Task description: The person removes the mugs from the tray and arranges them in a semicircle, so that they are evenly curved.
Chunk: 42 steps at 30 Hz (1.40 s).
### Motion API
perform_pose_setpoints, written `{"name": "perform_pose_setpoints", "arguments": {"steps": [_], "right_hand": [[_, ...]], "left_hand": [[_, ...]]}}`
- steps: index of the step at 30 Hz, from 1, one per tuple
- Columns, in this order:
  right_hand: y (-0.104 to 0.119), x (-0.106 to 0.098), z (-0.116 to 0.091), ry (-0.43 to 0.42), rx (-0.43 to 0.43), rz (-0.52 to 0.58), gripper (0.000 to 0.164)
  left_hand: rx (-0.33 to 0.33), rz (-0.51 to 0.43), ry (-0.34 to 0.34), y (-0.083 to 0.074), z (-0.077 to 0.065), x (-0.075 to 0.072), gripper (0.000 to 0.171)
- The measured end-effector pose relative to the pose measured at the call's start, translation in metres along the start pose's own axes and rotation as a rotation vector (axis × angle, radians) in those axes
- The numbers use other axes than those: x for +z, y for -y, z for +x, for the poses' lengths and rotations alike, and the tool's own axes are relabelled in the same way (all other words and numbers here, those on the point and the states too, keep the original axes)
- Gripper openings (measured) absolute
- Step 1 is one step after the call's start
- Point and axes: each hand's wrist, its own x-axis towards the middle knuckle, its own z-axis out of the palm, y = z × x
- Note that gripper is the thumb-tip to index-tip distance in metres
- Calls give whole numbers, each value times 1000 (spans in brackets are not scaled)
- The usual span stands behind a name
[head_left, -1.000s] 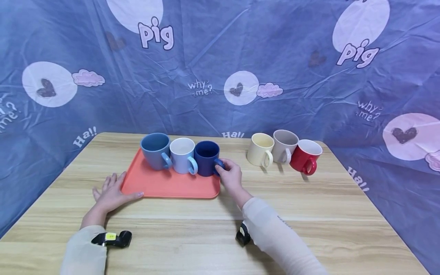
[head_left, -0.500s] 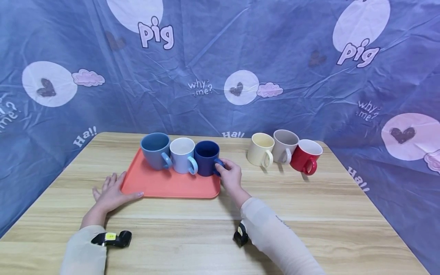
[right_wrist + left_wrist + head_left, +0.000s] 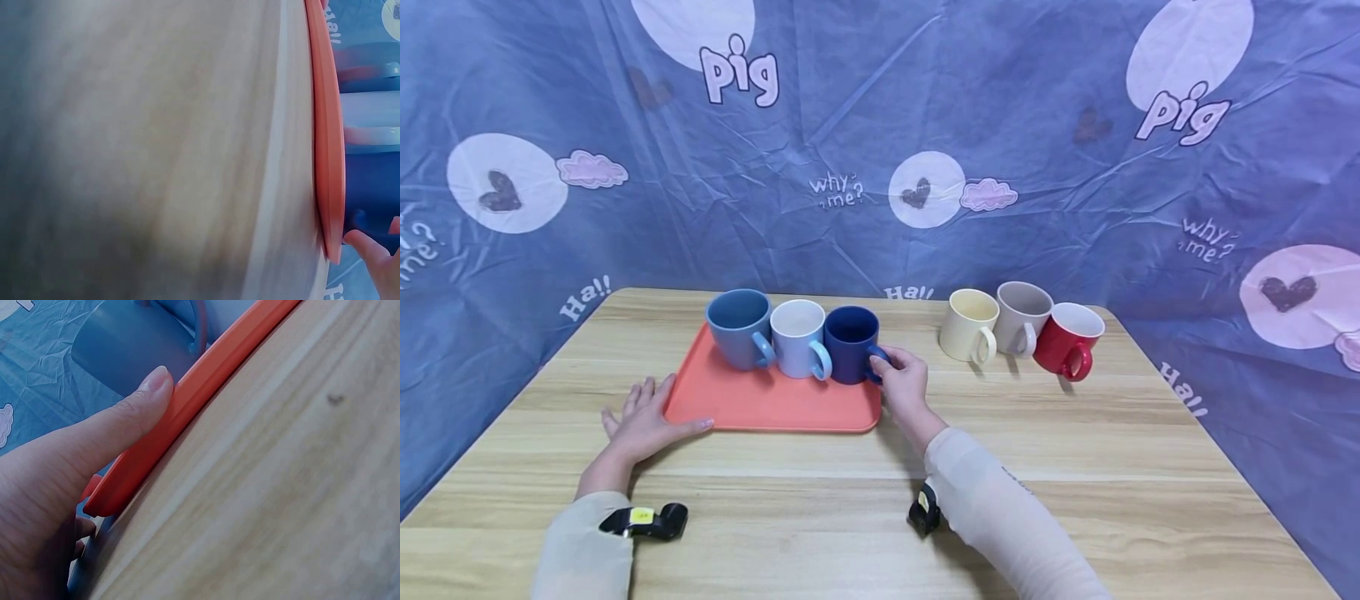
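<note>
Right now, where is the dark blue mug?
In the head view, the dark blue mug stands on the right end of the tray, beside the pale blue mug, held by the right grip.

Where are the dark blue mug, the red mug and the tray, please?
Dark blue mug [image 3: 850, 357]: head view, middle of its body.
Red mug [image 3: 1057, 351]: head view, on its red outside.
Tray [image 3: 775, 408]: head view, its bare surface.

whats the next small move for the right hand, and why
Probably the right hand should release the handle of the navy mug: that mug appears to stand upright on the tray, lined up beside the pale mug, while the left hand touches the tray's corner.
</note>
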Motion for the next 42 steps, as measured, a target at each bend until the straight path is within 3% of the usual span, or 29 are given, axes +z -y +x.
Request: {"name": "perform_pose_setpoints", "arguments": {"steps": [14, 17, 21, 37, 39, 42], "right_hand": [[6, -3, -2, -1, -11, 40, 18], [2, -5, 1, 17, -48, 36, 18], [-22, -13, 21, 58, -131, 41, 17], [1, -52, 32, 52, -137, 144, 18], [0, -56, 36, 24, -126, 122, 18], [-20, -66, 54, 8, -132, 98, 21]], "left_hand": [[-1, 5, 3, 2, 1, 1, 110], [-2, 3, 0, 2, 0, 1, 109], [-4, -1, -1, 2, -1, 1, 109], [-1, 2, -7, 4, 3, 2, 110], [-1, 2, -4, 5, 3, 2, 111], [1, 3, 0, 5, 3, 3, 110]]}}
